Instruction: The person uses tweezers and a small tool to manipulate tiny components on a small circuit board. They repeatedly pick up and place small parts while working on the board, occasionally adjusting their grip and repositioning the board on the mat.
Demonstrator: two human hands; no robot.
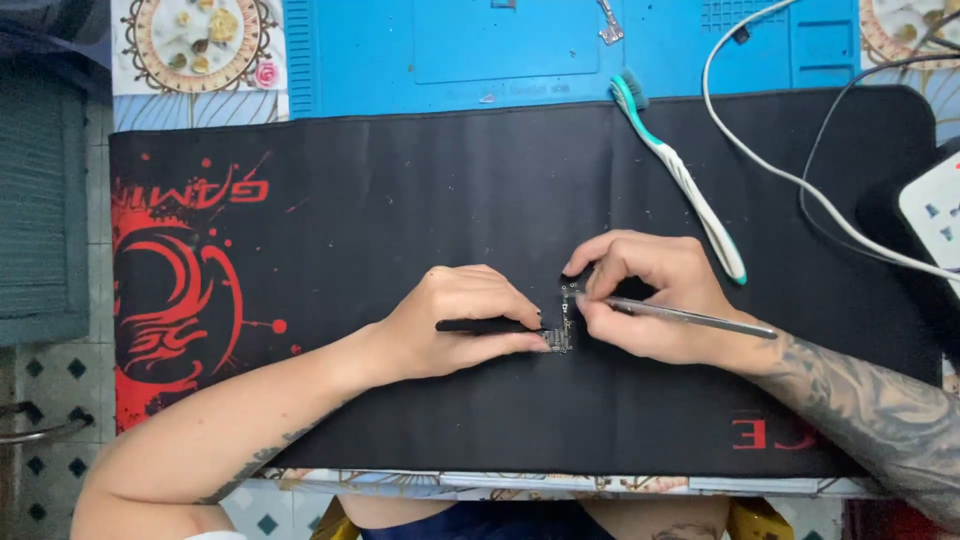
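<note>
Both hands meet over the middle of the black desk mat (480, 190), and between them sits a small circuit board (562, 328), tiny and dark, lying flat on the mat. The left hand (455, 325) is clenched around a black tool (487, 325), its tip pressed right up against the board's lower end. The right hand (650, 297) grips a slim metal tool (690, 318) like a pen, fingers pinched near the point, the shaft running back across the wrist; its tip is on the board, just beside the left-hand tool. Beyond the right hand lies a white and teal toothbrush (682, 180), well apart from the fingers, and further out a white cable (790, 178) curves toward a power strip (935, 205). Past both hands, above the black mat, a blue work mat (450, 50) stretches across
</note>
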